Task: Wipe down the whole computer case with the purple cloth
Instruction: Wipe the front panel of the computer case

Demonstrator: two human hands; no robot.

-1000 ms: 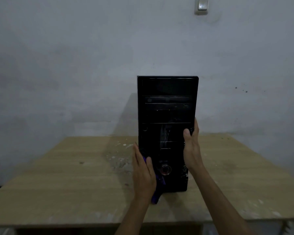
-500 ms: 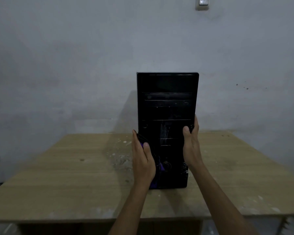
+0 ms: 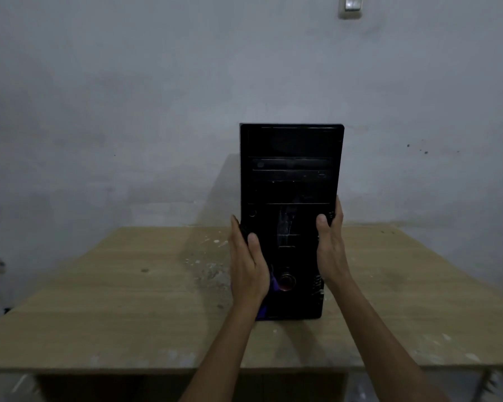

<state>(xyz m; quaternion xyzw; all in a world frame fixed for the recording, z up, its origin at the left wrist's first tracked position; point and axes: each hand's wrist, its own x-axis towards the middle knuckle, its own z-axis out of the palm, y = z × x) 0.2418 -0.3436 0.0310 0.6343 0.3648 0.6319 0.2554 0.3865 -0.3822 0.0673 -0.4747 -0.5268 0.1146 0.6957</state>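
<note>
Tall black glossy computer case (image 3: 291, 181) stands upright at the centre of the frame, its front panel facing me, its base on the pale wooden tabletop (image 3: 122, 309) a little right of the middle. My left hand (image 3: 249, 265) is flat against the case's left edge in the lower centre of the frame, fingers running up the side and the thumb lying over the front corner; the crumpled purple cloth (image 3: 269, 297) is pressed between this palm and the case, only a dark violet fold showing beside the palm and down by the wrist. Whether the fingers curl round the cloth I cannot tell, they look straight. My right hand (image 3: 330, 242) grips the case's right edge higher up, thumb on the front panel, fingers wrapped round the side. Drive bay slots cross the upper half of the panel; a round button with a reddish centre (image 3: 286, 281) sits low on the panel, just right of the cloth. White paint flecks and scuffs mark the tabletop left of the case. Behind it a bare grey plaster wall (image 3: 128, 111) fills the upper frame, with a pale wall switch (image 3: 350, 5) at the upper right edge. The light is dim, so fine detail on the panel is lost.
</note>
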